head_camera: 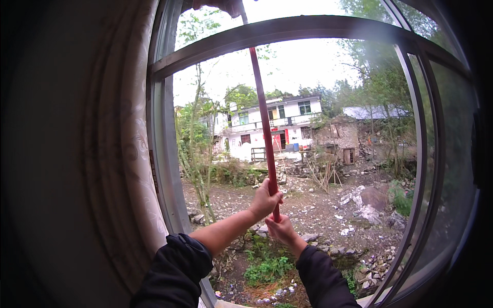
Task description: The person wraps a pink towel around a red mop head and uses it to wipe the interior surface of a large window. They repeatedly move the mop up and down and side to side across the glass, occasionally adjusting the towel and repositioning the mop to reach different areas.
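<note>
A long red pole [264, 111] reaches up through the open window, outside the frame's crossbar. My left hand [265, 199] grips it near its lower end. Just below, my right hand [282, 228] closes round the pole's bottom end. At the top edge of the view, a reddish-brown cloth-like thing [225, 5] shows beside the pole's upper part, behind the upper window pane; how the two are joined cannot be told.
The metal window crossbar [300, 29] spans above my hands. A patterned curtain [140, 146] hangs at the left, and sliding glass panes [450, 161] stand at the right. Outside are thin trees, rubble and a white house [246, 133].
</note>
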Action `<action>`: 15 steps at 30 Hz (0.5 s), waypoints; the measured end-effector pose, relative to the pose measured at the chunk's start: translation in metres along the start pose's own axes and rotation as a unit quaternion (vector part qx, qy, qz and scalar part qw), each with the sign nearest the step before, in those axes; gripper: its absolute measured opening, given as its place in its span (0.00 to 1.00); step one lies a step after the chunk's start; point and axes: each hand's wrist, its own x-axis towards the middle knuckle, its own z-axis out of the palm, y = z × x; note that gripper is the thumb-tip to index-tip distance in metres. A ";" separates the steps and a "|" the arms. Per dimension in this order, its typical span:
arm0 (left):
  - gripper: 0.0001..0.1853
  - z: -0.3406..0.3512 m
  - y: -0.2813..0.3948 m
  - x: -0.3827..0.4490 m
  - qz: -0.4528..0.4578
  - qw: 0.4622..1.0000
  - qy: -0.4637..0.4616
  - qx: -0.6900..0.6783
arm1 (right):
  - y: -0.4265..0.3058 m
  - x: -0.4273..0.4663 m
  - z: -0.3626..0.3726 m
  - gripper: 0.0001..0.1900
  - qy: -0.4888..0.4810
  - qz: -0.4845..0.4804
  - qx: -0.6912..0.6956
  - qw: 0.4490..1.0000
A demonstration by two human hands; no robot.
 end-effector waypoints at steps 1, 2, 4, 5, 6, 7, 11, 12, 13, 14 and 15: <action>0.11 -0.009 0.000 0.007 0.019 1.000 0.011 -0.010 | -0.009 0.009 0.007 0.10 -0.014 0.004 -0.001 1.000; 0.10 -0.016 -0.002 0.011 0.034 0.999 0.029 -0.003 | -0.016 0.016 0.013 0.10 -0.017 0.007 -0.007 1.000; 0.10 -0.028 0.003 0.017 0.045 0.998 0.032 -0.031 | -0.025 0.027 0.024 0.10 -0.019 0.013 -0.022 0.999; 0.10 -0.033 0.007 0.018 0.044 0.998 0.035 -0.033 | -0.029 0.031 0.027 0.10 -0.027 0.018 -0.017 0.999; 0.10 -0.038 0.012 0.016 0.041 0.998 0.035 -0.022 | -0.031 0.035 0.030 0.10 -0.035 0.022 -0.011 0.999; 0.10 -0.041 0.013 0.015 0.045 0.998 0.036 -0.025 | -0.033 0.037 0.032 0.10 -0.043 0.025 -0.007 0.999; 0.10 -0.045 0.022 0.003 0.040 0.998 0.052 0.012 | -0.027 0.034 0.036 0.10 -0.053 0.015 -0.024 0.998; 0.10 -0.043 0.021 0.000 0.034 0.998 0.056 0.021 | -0.030 0.031 0.035 0.13 -0.055 0.033 -0.022 0.998; 0.10 -0.041 0.022 -0.004 0.029 0.997 0.060 0.032 | -0.030 0.029 0.035 0.13 -0.052 0.031 -0.027 0.998; 0.11 -0.040 0.023 -0.007 0.024 0.997 0.059 0.034 | -0.028 0.027 0.036 0.13 -0.049 0.028 -0.031 0.998; 0.11 -0.040 0.021 -0.009 0.017 0.998 0.059 0.026 | -0.026 0.025 0.036 0.13 -0.046 0.025 -0.036 0.998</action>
